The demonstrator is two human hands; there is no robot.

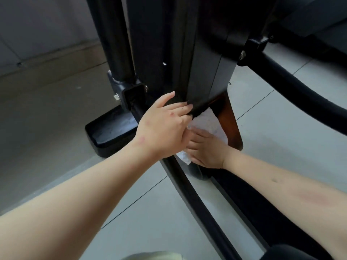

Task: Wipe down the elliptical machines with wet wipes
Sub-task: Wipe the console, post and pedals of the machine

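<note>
Forearms reach forward: left hand grips elliptical column; right hand, at four o'clock, flat-fingered, presses wet wipe, seemingly mid-stroke; next needs a steady sweep.

left grip: fingers curled over frame | right grip: flat, fingers straight | both forearms outstretched

The machine is black, smooth, slightly glossy metal; the wipe white, crinkled cloth; the floor pale matt tile.
</note>
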